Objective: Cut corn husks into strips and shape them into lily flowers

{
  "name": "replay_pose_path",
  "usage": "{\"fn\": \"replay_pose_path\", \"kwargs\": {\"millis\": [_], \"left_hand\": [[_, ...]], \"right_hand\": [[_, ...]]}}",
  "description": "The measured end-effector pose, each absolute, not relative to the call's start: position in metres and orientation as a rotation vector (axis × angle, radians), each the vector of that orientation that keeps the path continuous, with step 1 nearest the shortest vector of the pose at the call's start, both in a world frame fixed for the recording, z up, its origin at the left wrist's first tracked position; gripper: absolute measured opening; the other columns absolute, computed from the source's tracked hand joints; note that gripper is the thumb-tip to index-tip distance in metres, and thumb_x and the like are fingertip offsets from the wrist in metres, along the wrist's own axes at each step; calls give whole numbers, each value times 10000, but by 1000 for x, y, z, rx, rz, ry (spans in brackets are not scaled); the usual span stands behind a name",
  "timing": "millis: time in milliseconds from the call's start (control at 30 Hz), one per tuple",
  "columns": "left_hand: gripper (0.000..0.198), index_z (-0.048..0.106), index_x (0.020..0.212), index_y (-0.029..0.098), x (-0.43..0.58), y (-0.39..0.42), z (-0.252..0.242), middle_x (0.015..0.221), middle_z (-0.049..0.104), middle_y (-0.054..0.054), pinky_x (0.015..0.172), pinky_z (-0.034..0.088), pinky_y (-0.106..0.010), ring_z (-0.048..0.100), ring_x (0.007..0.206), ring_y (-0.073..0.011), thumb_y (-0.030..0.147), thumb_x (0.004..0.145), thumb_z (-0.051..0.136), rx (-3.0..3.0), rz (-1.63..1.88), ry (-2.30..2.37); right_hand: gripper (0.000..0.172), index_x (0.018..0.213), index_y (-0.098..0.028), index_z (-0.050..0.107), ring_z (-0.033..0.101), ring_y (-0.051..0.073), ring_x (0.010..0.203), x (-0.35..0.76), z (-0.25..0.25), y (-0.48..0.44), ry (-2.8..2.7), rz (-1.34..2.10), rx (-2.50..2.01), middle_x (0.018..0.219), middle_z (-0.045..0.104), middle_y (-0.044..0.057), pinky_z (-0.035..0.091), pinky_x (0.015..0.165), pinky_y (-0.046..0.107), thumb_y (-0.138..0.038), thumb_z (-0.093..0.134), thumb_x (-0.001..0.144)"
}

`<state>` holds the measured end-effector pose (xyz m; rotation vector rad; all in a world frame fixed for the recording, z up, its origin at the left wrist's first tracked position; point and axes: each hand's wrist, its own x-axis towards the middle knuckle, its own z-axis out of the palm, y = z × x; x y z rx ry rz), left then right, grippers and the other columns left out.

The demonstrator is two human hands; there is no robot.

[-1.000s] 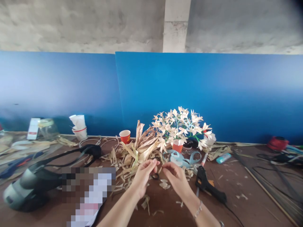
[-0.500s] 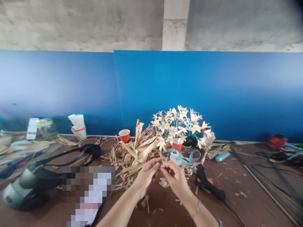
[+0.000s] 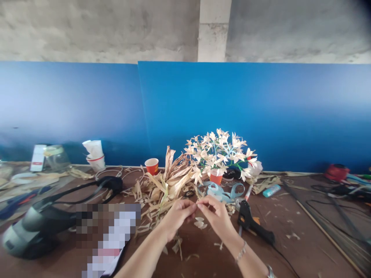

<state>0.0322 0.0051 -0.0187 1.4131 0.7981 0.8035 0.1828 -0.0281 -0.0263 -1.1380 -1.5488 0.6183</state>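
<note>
Head: fingers (image 3: 189,209) pinched over papery husk scraps (image 3: 199,223) (curled).

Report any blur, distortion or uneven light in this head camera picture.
Head view: a pixelated block masks the lower left; the top right corner darkens; the blue wall looks washed out at left, deeper at right; the left hand and right hand are sharp, while the dark device at the left edge looks softer.

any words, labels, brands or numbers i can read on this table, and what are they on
No text here is legible.
white box: red patch with print, too blurred to read.
red paper cup: yellow mark, too small to read.
pale blue tube: label too small to read.
</note>
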Motion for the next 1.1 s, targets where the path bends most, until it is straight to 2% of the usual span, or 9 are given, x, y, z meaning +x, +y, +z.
{"fn": "replay_pose_path", "kwargs": {"millis": [133,300,467,600,733,867,1100], "left_hand": [[310,599,621,132,31,6,-20,534,530,14,508,286,-220,393,483,-83,423,725,579,1426,812,831],[226,648,843,139,36,5,-20,774,660,-54,633,414,-252,567,690,-164,279,666,637,1559,935,881],[77,645,699,165,39,2,-19,680,649,-37,653,416,-261,571,673,-179,215,679,590,1831,1100,983],[147,645,660,163,39,2,-19,632,626,-28,623,399,-252,546,627,-165,269,722,564,1768,1077,959],[218,628,660,137,40,3,-20,586,594,-8,571,373,-232,508,572,-134,350,701,611,1567,1024,909],[248,631,664,126,42,3,-23,602,613,-13,576,368,-230,509,578,-128,371,696,614,1507,957,864],[185,653,663,140,43,2,-23,616,619,-25,591,383,-238,520,599,-148,315,700,608,1699,1022,912]], "right_hand": [[218,749,-175,618,556,164,676,184,-28,-27,-1554,566,-1175,710,615,33,415,623,257,-328,488,834],[223,736,-177,587,530,157,653,187,-32,-25,-1605,414,-1179,685,578,25,393,623,254,-339,478,844],[230,712,-182,565,508,149,634,186,-31,-26,-1597,424,-1176,667,555,16,375,600,246,-348,475,844],[245,681,-182,550,470,135,585,184,-27,-28,-1540,510,-1206,620,520,-2,359,546,238,-373,500,825],[208,830,-183,608,532,151,661,183,-25,-28,-1475,681,-1119,721,580,16,421,610,250,-380,553,790],[274,631,-177,574,515,140,595,182,-26,-26,-1421,729,-1109,610,556,5,411,572,248,-400,551,789],[281,613,-184,500,451,122,549,184,-27,-29,-1358,587,-1182,574,492,-14,371,526,241,-399,554,785]]}}
